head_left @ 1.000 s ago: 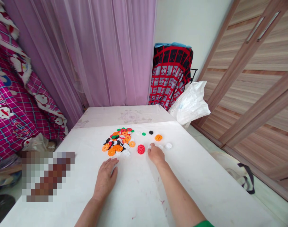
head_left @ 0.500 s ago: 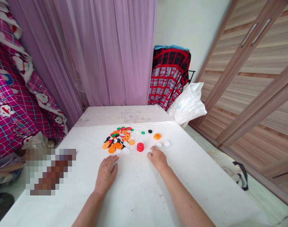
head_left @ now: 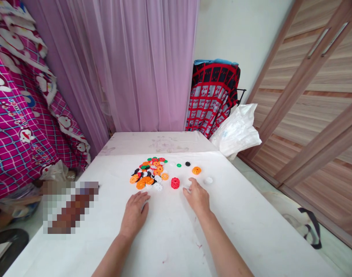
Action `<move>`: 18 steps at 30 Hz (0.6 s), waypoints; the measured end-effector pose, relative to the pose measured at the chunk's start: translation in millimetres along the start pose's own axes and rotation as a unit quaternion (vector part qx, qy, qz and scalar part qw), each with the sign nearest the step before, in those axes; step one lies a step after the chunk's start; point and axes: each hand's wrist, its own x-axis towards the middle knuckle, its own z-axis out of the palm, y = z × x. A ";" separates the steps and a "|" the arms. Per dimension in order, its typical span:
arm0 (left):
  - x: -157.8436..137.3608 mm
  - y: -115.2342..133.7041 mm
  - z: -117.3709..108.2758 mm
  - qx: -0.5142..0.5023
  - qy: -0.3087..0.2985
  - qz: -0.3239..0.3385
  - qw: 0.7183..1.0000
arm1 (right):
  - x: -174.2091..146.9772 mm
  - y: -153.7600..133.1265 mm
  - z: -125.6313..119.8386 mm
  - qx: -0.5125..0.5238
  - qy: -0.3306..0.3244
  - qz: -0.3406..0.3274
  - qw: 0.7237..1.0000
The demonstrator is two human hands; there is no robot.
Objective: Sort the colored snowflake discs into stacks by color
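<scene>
My left hand [head_left: 135, 211] rests on the white-covered table, fingers stretched out, just in front of a mixed pile of notched plastic discs [head_left: 147, 181]. The pile has orange, white, black, red and green pieces. To the right, my right hand [head_left: 198, 196] hovers low with thumb and forefinger apart, and nothing shows between them. Near its fingertips stands a red disc stack [head_left: 175, 183]. A white disc stack [head_left: 208, 180] lies just beyond its right side, and an orange disc stack [head_left: 196, 170] sits farther back.
A single black disc [head_left: 187, 164] and a green disc [head_left: 179, 165] lie behind the stacks. The table [head_left: 170, 238] has a floral strip at its far end. A white plastic bag [head_left: 236, 130] leans at the back right corner. A blurred patch covers something at the left edge.
My right hand has opened from a pinch on a white disc and shifted slightly right. That disc no longer shows. My left hand stays in place; the view has shifted a little.
</scene>
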 end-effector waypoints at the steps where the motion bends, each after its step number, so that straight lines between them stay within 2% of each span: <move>1: -0.1 -0.5 0.3 0.000 0.000 0.003 1.000 | 1.3 -2.9 1.3 0.012 0.022 -0.034 0.999; 3: -0.6 -1.7 1.0 -0.003 0.005 0.008 1.000 | 5.8 -10.9 4.2 0.020 0.035 -0.096 0.995; 5: -1.4 -2.6 1.6 -0.007 0.013 0.013 1.000 | 11.6 -19.7 7.2 0.006 0.012 -0.114 0.993; 10: -3.4 -3.1 2.1 -0.020 0.019 0.019 0.999 | 22.8 -32.3 10.7 -0.044 -0.057 -0.073 0.995; 18: -4.4 -3.4 2.7 -0.029 0.010 0.020 0.999 | 35.4 -34.5 10.7 -0.069 -0.072 -0.060 0.993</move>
